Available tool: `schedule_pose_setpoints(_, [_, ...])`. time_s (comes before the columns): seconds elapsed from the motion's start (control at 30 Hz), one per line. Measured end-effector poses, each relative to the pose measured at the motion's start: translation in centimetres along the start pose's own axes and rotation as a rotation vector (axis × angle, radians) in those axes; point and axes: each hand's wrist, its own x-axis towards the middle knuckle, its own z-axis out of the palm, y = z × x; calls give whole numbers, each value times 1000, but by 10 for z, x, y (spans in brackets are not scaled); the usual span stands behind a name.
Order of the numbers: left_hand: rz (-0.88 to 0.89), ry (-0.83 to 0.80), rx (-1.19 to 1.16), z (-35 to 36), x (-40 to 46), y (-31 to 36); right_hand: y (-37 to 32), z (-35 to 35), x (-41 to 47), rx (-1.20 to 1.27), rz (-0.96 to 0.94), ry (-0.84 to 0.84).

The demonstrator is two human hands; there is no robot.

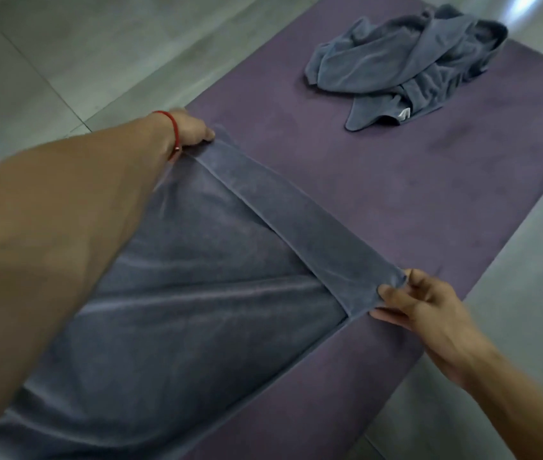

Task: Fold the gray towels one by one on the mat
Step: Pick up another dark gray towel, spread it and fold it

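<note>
1. Gray towel (197, 293) – spread over near part of the purple mat (379, 194), near end runs out of view at the bottom. Far edge turned back over itself, forming a flat band that runs diagonally from upper left to lower right. Long soft creases across the main body.
2. L hand (190, 129) – at the far-left corner of the band, close to the mat's left edge. Thumb lies on top of the cloth; fingers are hidden behind the hand, so can't tell if it grips or only presses. Red cord bracelet (174, 134) on that wrist. Forearm covers much of the towel's left side.
3. R hand (429, 310) – at the band's lower-right corner, near the mat's right edge. Thumb and fingertips pinch the cloth, corner lifted a little off the mat.
4. Crumpled gray towels (409, 61) – loose heap at the far end of the mat, well apart from the spread one. Small white tag shows at its near edge. Count unclear.
5. Mat lies on a gray tiled floor (64, 61); grout lines visible. Bright glare patch on floor at upper right.
</note>
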Motion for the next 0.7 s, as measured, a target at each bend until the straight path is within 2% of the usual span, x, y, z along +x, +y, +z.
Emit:
schedule_pose_setpoints(0.1, [167,168,-56,-7,10,12,9,-1,2,159,-13,94])
schedule_pose_setpoints(0.23, [268,226,-109,10,24,33,7,-7,18,120,-90,314])
schedule_pose_setpoints(0.27, [263,233,-120,16,29,36,7,-7,21,37,-119,356])
schedule_pose_setpoints(0.37, [252,266,-125,34,40,40,9,-3,28,-450,-230,496])
schedule_pose_setpoints(0.4, [251,275,-123,41,43,40,11,-1,30,-546,-257,542])
schedule_pose_setpoints(0.5, [214,233,-140,56,49,34,16,-3,39,-526,-293,611])
schedule_pose_setpoints(0.63, [181,99,-345,55,59,13,15,-14,49,-579,-359,598])
schedule_pose_setpoints(0.7, [217,63,-367,54,52,5,11,-15,46,-616,-391,574])
